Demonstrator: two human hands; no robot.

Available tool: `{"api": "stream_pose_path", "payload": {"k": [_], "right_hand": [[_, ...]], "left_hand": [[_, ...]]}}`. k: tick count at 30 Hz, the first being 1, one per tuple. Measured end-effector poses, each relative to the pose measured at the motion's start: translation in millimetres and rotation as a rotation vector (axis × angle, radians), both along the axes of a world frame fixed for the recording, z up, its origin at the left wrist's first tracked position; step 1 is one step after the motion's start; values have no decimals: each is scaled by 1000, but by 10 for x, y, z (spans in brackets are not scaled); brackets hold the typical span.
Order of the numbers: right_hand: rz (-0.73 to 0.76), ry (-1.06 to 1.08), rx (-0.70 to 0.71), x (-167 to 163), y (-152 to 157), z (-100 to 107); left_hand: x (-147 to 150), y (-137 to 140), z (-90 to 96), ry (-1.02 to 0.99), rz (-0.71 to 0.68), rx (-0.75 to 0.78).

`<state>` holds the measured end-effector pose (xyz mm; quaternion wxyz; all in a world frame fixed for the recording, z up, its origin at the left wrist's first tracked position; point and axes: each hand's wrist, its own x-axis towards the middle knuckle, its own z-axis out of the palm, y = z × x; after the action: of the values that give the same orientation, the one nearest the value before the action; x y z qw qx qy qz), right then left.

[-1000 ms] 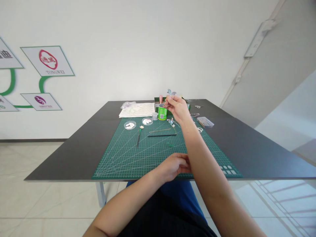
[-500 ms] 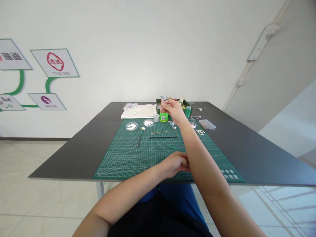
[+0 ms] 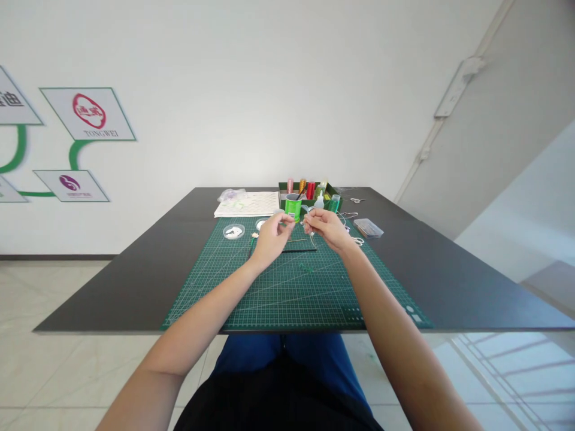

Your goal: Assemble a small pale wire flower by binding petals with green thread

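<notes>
Both hands are raised over the far half of the green cutting mat [image 3: 269, 299], fingertips close together but apart. My right hand [image 3: 331, 230] pinches a small piece with pale blue petal-like tips [image 3: 307, 208]; its lower part is hidden by the fingers. My left hand [image 3: 271, 240] is closed in a pinch just to the left, and anything between its fingertips is too small to make out. Right behind the hands stands a green tin [image 3: 293, 208] with a dark-handled tool leaning in it. Below them a thin black rod [image 3: 300, 250] lies on the mat, partly covered by my left hand.
A dark green box [image 3: 282, 193] holds several coloured spools at the back. White sheets [image 3: 247, 205] lie left of it. A round dish [image 3: 234, 231] sits on the mat's left. To the right are a clear plastic case [image 3: 368, 228] and white-handled scissors [image 3: 358, 241].
My left hand has moved from beside my right forearm up and forward to beside my right fingertips. My right hand has come down a little, still holding the pale blue piece. The view has shifted slightly.
</notes>
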<state>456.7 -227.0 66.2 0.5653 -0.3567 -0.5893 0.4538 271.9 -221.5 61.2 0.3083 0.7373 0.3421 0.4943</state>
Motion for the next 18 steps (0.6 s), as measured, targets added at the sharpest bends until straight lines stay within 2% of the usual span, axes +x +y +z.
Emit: {"api": "stream_pose_path", "payload": {"k": [2, 4, 9, 11, 14, 18], "right_hand": [[-10, -50, 19, -42, -111, -62], [-45, -117, 38, -75, -247, -140], [-180, -217, 65, -39, -535, -336], [-212, -252, 83, -14, -554, -361], [-236, -282, 100, -12, -480, -339], [-240, -285, 96, -64, -349, -307]], "left_hand": [[-57, -13, -72, 125, 49, 94], [-130, -137, -136, 294, -1, 136], [-352, -757, -320, 619, -80, 213], [-401, -976, -440, 727, -181, 225], [-410, -1140, -615, 823, -447, 292], [-392, -1128, -700, 879, -553, 324]]}}
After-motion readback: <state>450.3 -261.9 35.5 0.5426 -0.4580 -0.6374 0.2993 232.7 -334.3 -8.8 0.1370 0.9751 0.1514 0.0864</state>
